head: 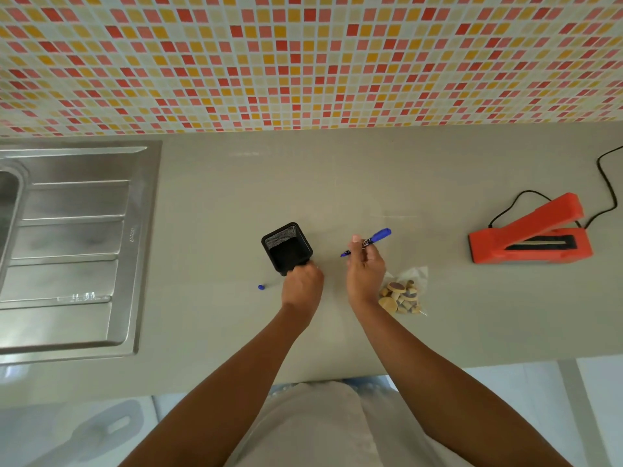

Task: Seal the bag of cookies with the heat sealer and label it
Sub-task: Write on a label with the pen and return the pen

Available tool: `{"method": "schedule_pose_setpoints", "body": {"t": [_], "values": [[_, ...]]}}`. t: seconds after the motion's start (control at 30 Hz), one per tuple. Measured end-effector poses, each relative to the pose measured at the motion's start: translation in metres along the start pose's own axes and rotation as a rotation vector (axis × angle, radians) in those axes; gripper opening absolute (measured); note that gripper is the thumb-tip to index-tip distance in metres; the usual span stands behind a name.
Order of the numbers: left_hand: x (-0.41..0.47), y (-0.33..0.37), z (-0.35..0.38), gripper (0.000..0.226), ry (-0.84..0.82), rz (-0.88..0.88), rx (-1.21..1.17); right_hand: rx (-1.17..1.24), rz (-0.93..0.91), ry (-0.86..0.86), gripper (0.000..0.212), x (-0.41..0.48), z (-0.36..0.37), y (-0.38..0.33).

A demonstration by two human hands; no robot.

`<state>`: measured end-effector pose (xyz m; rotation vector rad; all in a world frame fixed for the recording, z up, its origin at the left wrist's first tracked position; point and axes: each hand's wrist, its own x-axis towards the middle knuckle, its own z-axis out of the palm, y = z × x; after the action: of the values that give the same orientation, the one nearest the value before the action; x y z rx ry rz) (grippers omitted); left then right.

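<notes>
A clear bag of round cookies (pixel 403 294) lies on the grey counter (pixel 219 197), just right of my right wrist. My right hand (pixel 365 267) pinches a blue marker (pixel 371 241), uncapped, tip pointing left. The marker's blue cap (pixel 260 287) lies on the counter to the left. My left hand (pixel 302 284) grips the near side of a black mesh pen holder (pixel 286 246), which is tilted. The red heat sealer (pixel 529 235) sits at the right with its arm raised.
A steel sink and drainboard (pixel 74 244) fill the left of the counter. The sealer's black cord (pixel 606 183) runs off to the right. A tiled wall (pixel 303 62) backs the counter, whose front edge is near my body.
</notes>
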<state>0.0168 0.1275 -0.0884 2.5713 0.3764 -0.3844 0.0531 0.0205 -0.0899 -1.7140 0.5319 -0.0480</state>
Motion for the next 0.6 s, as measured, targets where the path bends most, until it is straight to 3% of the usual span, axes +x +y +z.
{"method": "schedule_pose_setpoints", "body": {"t": [0.13, 0.3, 0.47, 0.6], "values": [[0.002, 0.003, 0.001, 0.020, -0.008, -0.025, 0.032, -0.013, -0.134, -0.065, 0.038, -0.004, 0.002, 0.001], [0.000, 0.002, 0.002, 0.014, 0.040, -0.029, 0.018, 0.028, -0.043, -0.086, 0.036, -0.010, 0.013, 0.006], [-0.003, -0.005, 0.007, 0.013, 0.087, 0.000, -0.079, -0.162, -0.146, -0.161, 0.036, -0.009, 0.020, 0.013], [-0.006, -0.006, 0.006, 0.011, 0.110, 0.004, -0.261, -0.283, -0.223, -0.166, 0.050, -0.005, 0.024, 0.019]]}}
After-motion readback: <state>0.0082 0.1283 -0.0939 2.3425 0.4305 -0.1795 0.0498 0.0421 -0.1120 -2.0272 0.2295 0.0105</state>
